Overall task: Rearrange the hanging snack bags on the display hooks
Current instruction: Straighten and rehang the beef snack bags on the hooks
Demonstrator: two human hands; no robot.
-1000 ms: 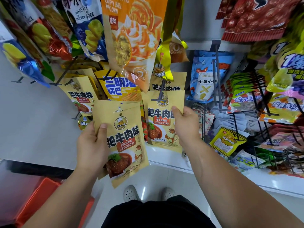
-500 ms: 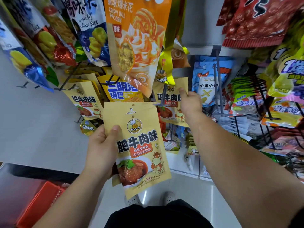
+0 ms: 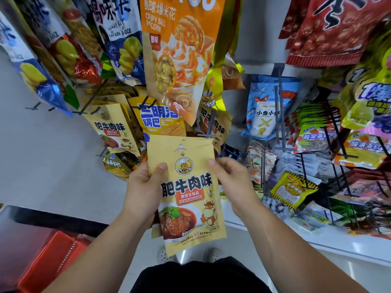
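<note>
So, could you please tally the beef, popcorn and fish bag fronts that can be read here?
Beef bags: 3 (one held, two on hooks)
Popcorn bag: 1
Fish bag: 1
Total: 5

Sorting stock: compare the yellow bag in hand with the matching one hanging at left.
The held bag is unhung, pinched by the left hand and right hand; the hanging bag sits on a hook. The held bag stands nearly upright; the hanging bag tilts. Both carry the same yellow print and chef logo.
</note>
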